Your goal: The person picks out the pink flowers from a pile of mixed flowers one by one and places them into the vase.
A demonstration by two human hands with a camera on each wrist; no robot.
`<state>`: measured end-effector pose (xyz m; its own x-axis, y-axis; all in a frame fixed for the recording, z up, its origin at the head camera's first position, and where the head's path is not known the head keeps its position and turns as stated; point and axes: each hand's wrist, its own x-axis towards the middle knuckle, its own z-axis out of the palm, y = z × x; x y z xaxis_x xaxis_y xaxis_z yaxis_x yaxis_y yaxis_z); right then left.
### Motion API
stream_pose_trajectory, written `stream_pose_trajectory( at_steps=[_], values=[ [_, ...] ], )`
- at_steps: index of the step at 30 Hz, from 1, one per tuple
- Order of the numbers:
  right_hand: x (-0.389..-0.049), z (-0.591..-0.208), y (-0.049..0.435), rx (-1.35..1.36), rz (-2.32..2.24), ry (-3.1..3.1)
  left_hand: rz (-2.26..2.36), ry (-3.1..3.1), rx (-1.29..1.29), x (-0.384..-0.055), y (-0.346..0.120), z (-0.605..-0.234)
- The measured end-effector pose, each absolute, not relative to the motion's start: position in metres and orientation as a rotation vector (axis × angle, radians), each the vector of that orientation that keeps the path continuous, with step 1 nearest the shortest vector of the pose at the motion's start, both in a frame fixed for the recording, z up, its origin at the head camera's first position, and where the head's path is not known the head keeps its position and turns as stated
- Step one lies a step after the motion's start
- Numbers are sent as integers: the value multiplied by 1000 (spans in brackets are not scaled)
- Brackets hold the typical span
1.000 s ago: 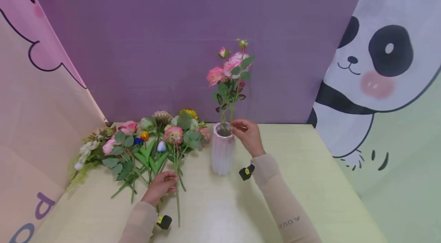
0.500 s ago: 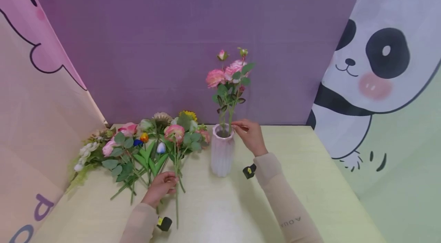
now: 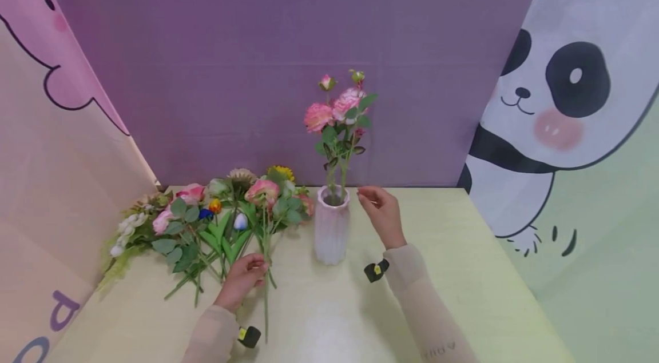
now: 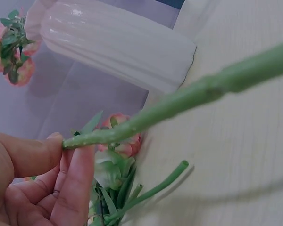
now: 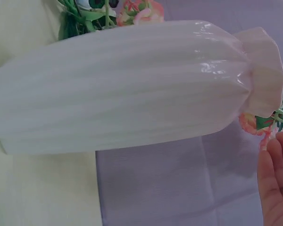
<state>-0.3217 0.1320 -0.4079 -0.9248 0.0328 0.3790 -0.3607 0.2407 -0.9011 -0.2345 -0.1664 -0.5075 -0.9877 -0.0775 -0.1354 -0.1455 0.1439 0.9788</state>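
My left hand pinches the green stem of a pink artificial flower between thumb and fingers. That flower's head stands over the pile at the left. A ribbed pink-and-white vase stands upright on the table, with tall pink artificial flowers rising from its mouth. Just right of the vase rim, my right hand is apart from the stems, its fingers slightly bent and holding nothing. In the right wrist view the vase fills most of the picture, and only part of the hand's fingers shows.
A pile of artificial flowers lies on the left of the pale table, with pink, white, yellow, orange and blue heads. Behind it hangs a purple cloth. A panda-printed panel stands at the right.
My right hand has let go of the stem at the vase mouth and moved slightly right. The flowers in the vase lean a little further left. My left hand keeps its grip, barely moving.
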Motion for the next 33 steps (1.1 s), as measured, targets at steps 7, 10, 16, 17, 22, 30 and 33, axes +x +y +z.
stream_pose_trajectory(
  at_steps=[7,10,16,17,22,30,33],
  values=[
    [-306,-429,134,174,1850,-2179,2052,2321,-216,-234,-162,-503],
    [-300,-440,134,140,1889,-2183,2061,2323,-206,-234,-161,-501],
    [-292,-458,134,79,1906,-2239,2080,2340,-194,-231,-158,-498],
    [-290,-461,134,75,1909,-2240,2080,2341,-195,-231,-157,-498],
    [-285,-472,133,98,1929,-2222,2082,2356,-192,-230,-155,-496],
    [-276,-485,126,135,2001,-2240,2139,2375,-192,-228,-153,-492],
    [-272,-490,123,142,2046,-2242,2157,2385,-189,-227,-152,-490]
  ],
)
